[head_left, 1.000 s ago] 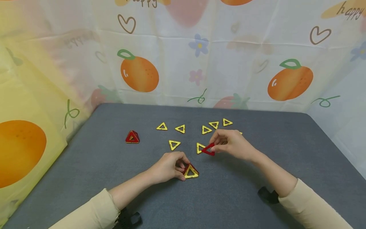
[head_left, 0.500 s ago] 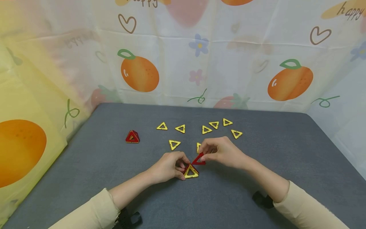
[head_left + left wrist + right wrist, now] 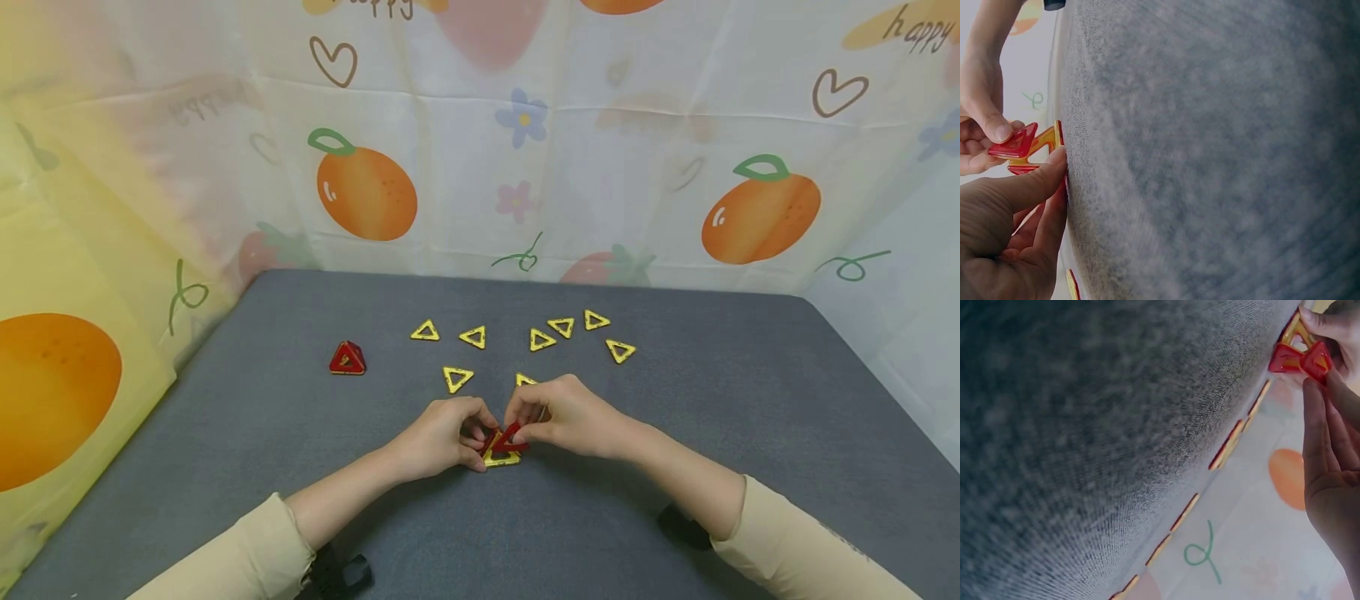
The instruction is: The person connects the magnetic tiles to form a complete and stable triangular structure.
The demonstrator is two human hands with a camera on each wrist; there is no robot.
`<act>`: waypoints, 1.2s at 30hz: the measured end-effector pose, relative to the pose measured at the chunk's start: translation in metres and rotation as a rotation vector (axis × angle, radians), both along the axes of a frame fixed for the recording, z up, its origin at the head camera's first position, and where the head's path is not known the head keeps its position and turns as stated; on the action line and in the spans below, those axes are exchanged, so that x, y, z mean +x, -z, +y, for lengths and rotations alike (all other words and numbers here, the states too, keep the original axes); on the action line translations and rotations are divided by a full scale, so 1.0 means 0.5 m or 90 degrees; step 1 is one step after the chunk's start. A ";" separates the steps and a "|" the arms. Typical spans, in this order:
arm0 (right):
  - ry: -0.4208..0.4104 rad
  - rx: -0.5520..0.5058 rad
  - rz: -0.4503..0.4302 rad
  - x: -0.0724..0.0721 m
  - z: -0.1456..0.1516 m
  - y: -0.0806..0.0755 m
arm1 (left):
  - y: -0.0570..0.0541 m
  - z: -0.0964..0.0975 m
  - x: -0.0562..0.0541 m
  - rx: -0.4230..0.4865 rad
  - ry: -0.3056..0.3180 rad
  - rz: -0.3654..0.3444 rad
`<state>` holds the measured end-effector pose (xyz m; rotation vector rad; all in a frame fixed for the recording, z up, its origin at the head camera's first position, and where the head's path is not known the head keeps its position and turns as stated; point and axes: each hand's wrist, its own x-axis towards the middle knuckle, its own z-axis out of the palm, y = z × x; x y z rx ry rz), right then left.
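Observation:
My left hand (image 3: 442,437) pinches the side of a small structure of red and yellow magnetic triangle tiles (image 3: 501,460) on the table. From the right, my right hand (image 3: 573,418) pinches a red triangle magnetic tile (image 3: 507,439) between thumb and fingers. That tile is tilted and overlaps the top of the structure in the head view. In the left wrist view the red tile (image 3: 1017,142) leans close over the structure's yellow frame (image 3: 1059,134). Part of the structure is hidden behind my left fingers. The right wrist view has both hands meeting at the tiles.
A finished-looking red pyramid (image 3: 347,358) stands at the left of the grey table (image 3: 300,467). Several loose yellow triangle tiles (image 3: 457,379) lie flat beyond my hands, one partly covered by the right hand. A printed curtain (image 3: 450,167) hangs behind the table.
My right hand has moved left and toward me, bringing the red tile from beside a loose yellow tile onto the structure. The left hand has stayed in place.

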<state>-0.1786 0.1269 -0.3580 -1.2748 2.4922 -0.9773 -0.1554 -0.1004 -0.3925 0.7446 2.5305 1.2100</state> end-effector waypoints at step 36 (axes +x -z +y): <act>0.037 0.052 -0.117 -0.004 -0.009 0.033 | -0.007 -0.013 0.008 0.002 -0.025 0.009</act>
